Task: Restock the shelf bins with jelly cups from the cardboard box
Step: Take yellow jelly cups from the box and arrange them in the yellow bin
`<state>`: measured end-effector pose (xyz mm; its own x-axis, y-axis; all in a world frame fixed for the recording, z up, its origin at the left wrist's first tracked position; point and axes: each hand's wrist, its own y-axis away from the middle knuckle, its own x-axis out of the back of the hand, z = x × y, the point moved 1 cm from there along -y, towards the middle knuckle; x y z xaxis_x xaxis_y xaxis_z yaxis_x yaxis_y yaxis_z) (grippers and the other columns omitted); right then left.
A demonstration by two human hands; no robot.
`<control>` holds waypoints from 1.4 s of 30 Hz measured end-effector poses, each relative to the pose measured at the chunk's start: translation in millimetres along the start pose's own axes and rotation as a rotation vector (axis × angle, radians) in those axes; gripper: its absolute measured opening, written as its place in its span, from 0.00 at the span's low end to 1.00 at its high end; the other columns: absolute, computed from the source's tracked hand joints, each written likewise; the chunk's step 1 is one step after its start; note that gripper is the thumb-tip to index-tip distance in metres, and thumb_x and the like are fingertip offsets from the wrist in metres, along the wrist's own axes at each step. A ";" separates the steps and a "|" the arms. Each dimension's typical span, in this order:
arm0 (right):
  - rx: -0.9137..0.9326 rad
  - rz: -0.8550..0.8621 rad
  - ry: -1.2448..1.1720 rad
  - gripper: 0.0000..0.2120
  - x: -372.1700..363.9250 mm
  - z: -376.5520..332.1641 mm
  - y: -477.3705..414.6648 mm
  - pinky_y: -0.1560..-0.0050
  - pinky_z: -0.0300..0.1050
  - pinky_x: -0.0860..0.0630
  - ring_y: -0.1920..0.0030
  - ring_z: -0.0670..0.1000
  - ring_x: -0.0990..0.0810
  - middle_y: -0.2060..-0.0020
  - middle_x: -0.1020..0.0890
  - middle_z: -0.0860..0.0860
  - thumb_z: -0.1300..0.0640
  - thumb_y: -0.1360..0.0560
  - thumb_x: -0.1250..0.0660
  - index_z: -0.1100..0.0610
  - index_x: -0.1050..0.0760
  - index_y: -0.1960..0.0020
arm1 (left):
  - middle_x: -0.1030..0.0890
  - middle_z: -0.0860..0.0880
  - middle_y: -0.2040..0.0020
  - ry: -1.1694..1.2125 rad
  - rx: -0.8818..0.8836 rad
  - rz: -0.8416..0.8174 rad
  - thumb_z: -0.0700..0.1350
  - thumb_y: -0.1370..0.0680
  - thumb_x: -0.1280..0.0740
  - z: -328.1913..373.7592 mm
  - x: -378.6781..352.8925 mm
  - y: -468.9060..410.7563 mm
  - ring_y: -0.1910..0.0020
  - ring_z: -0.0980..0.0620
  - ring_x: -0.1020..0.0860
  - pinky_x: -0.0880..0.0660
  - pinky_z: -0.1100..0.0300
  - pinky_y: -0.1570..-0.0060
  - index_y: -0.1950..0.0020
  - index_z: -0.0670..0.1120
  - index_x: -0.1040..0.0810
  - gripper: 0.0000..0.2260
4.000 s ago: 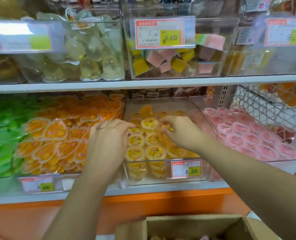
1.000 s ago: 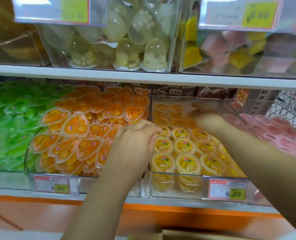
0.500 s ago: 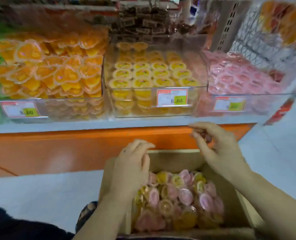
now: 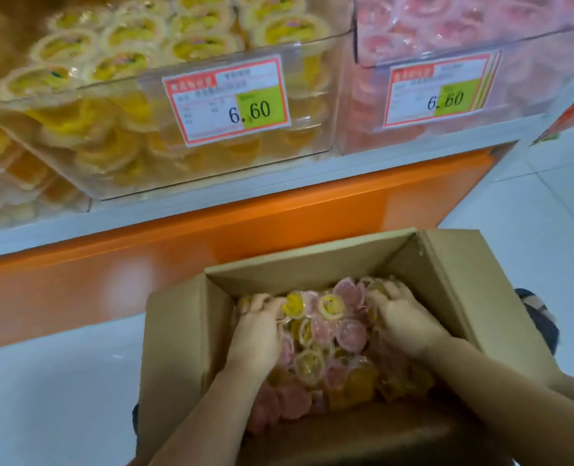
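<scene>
An open cardboard box (image 4: 312, 267) stands on the floor below the shelf, filled with several pink and yellow jelly cups (image 4: 332, 331). My left hand (image 4: 258, 331) is inside at the left of the pile, fingers curled down around cups. My right hand (image 4: 406, 321) is at the right of the pile, fingers likewise curled into the cups. Above, a clear bin of yellow jelly cups (image 4: 127, 129) sits on the shelf, with a clear bin of pink jelly cups (image 4: 521, 79) to its right.
Each bin front carries a price tag (image 4: 226, 99) reading 6.60. An orange shelf base (image 4: 211, 243) runs behind the box. White floor (image 4: 43, 398) lies to the left and right. A dark shoe (image 4: 537, 317) shows beside the box's right wall.
Both hands left the yellow bin, came down over the box and have dropped into the pile of cups. The view has tilted down and moved closer to the box.
</scene>
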<state>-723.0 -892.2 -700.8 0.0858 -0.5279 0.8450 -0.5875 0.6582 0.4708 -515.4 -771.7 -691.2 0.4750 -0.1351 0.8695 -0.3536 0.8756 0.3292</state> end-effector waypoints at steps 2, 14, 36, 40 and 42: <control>-0.058 -0.049 0.075 0.32 -8.3 3.5 -13.3 0.25 0.48 0.54 0.24 0.60 0.57 0.24 0.55 0.58 0.58 0.21 0.44 0.55 0.56 0.22 | 0.40 0.51 0.28 -0.045 0.081 -0.005 0.43 0.23 0.39 -7.5 -12.3 -6.6 0.30 0.48 0.40 0.43 0.59 0.32 0.29 0.56 0.35 0.23; -0.218 -0.087 0.175 0.31 -21.1 -0.4 -49.0 0.38 0.48 0.33 0.36 0.60 0.36 0.35 0.40 0.60 0.54 0.26 0.37 0.55 0.46 0.27 | 0.36 0.45 0.30 -0.089 0.220 0.190 0.43 0.26 0.32 -16.6 -43.6 -22.0 0.37 0.44 0.29 0.34 0.52 0.36 0.28 0.51 0.32 0.27; 0.020 -0.093 -0.435 0.33 -23.3 -27.6 -37.7 0.36 0.46 0.31 0.33 0.55 0.35 0.33 0.40 0.50 0.50 0.31 0.29 0.45 0.37 0.29 | 0.29 0.48 0.34 0.514 0.408 0.110 0.36 0.28 0.29 -12.9 -40.2 -18.7 0.37 0.49 0.28 0.34 0.69 0.49 0.26 0.48 0.38 0.33; 0.032 -0.157 -0.388 0.36 -36.3 -26.2 -50.1 0.30 0.50 0.36 0.27 0.56 0.44 0.29 0.39 0.53 0.47 0.31 0.31 0.43 0.41 0.27 | 0.33 0.49 0.33 0.285 0.331 0.052 0.45 0.29 0.28 -13.6 -45.3 -19.2 0.39 0.48 0.27 0.29 0.56 0.41 0.28 0.55 0.37 0.32; 0.050 -0.166 -0.334 0.37 -41.8 -24.1 -52.8 0.29 0.51 0.37 0.25 0.56 0.47 0.28 0.39 0.51 0.44 0.32 0.32 0.41 0.43 0.26 | 0.33 0.53 0.33 0.042 0.229 0.055 0.52 0.27 0.31 -9.2 -42.2 -21.1 0.36 0.50 0.30 0.34 0.54 0.35 0.29 0.57 0.38 0.29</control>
<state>-676.2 -891.9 -754.8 -0.0791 -0.7763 0.6253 -0.6266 0.5266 0.5745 -520.6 -780.2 -738.2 0.4815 -0.0664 0.8739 -0.5509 0.7526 0.3608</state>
